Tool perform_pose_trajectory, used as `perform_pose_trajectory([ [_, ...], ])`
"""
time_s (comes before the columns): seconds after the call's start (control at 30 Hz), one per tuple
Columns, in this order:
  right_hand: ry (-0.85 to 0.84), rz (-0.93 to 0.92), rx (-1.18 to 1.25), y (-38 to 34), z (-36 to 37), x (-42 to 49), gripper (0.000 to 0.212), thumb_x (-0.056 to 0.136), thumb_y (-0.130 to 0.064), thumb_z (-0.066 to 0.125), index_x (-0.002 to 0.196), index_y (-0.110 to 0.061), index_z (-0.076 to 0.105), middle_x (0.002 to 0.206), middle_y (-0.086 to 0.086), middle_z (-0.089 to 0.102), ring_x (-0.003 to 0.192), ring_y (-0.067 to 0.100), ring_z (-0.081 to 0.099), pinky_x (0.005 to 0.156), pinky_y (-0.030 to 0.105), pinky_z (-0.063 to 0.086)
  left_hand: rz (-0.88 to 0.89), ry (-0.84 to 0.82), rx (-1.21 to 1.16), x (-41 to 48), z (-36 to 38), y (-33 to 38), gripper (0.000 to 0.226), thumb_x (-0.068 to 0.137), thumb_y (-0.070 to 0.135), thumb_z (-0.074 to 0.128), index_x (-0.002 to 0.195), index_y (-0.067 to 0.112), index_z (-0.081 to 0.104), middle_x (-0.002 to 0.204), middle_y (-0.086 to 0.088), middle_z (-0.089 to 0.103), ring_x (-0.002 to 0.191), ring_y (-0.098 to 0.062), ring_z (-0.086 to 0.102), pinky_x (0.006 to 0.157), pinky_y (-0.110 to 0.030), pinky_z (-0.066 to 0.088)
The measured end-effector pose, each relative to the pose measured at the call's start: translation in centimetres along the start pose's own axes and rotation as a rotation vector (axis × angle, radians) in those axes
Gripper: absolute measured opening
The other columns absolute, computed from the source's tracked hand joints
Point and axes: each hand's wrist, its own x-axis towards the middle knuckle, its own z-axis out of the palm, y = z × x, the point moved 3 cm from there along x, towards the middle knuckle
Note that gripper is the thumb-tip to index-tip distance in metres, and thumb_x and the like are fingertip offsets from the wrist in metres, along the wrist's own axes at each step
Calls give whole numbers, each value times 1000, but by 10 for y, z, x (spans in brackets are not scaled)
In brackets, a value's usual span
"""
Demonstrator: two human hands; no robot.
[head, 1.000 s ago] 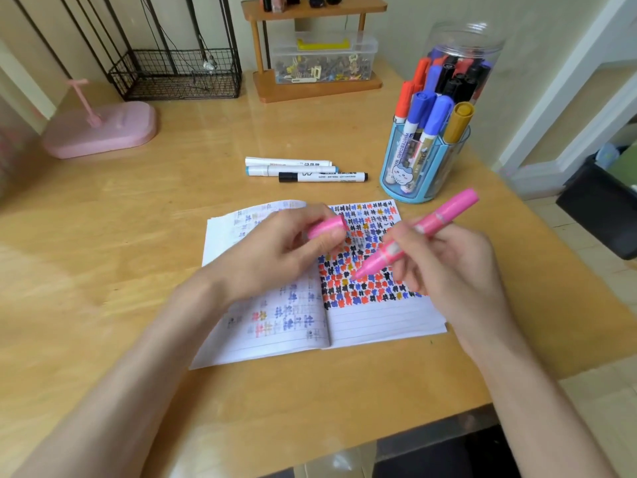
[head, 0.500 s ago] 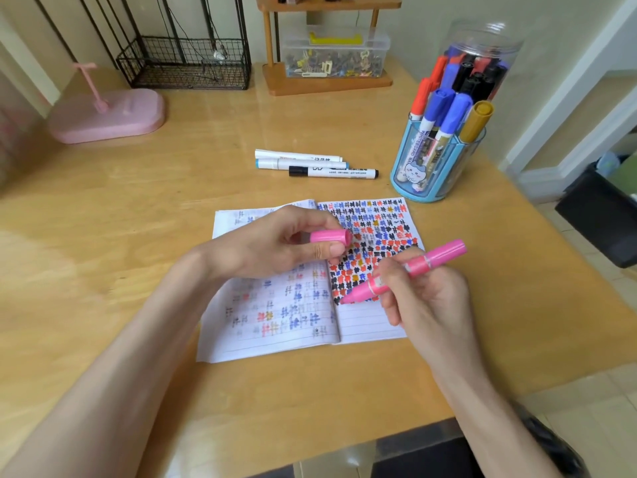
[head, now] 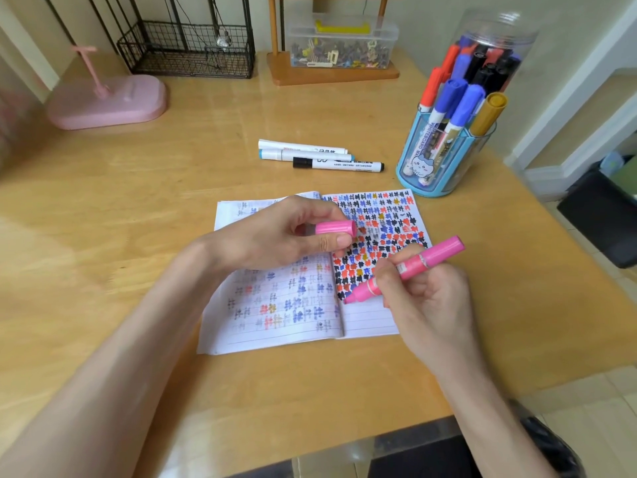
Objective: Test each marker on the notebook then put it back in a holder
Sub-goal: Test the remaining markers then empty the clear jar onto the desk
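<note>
- Left hand [head: 275,236]: fingers curled around pink cap [head: 336,227], over notebook [head: 275,326] centre fold.
- Notebook: open flat on table [head: 138,201]; right page dense with colour marks.
- Three loose markers [head: 320,156]: on table, 12 o'clock from notebook.
- Right hand [head: 424,298]: grasping uncapped pink marker [head: 406,269]; tip against right page just beside spine, tail toward 2 o'clock.
- Blue holder [head: 444,160]: 1 o'clock from notebook, holds markers.
</note>
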Motion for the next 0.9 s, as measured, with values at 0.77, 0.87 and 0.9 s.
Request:
perform_pose_trajectory([
  [0.77,-32,69,82,-6,-4,-3,7,84,-9,68,76,-9,67,60,4,69,49,5,57,49,19,41,2,-20,-10,-3,-2,4,12,98,34,67,102,22,70,95,-2,73,85,-26,64,83,-59,51],
  [0.87,-84,55,79,-8,-6,-2,8,86,-3,70,79,-6,70,64,5,68,53,6,59,52,20,45,3,-16,-5,-4,-2,5,13,98,34,67,102,22,70,96,-6,74,85,-33,65,83,-60,50],
  [0.9,-112,49,61,-8,-5,-2,12,88,4,72,80,-5,70,66,3,70,54,6,60,52,19,46,5,-17,-3,-4,-2,5,13,98,35,67,102,22,70,97,-7,74,85,-34,65,83,-61,50],
])
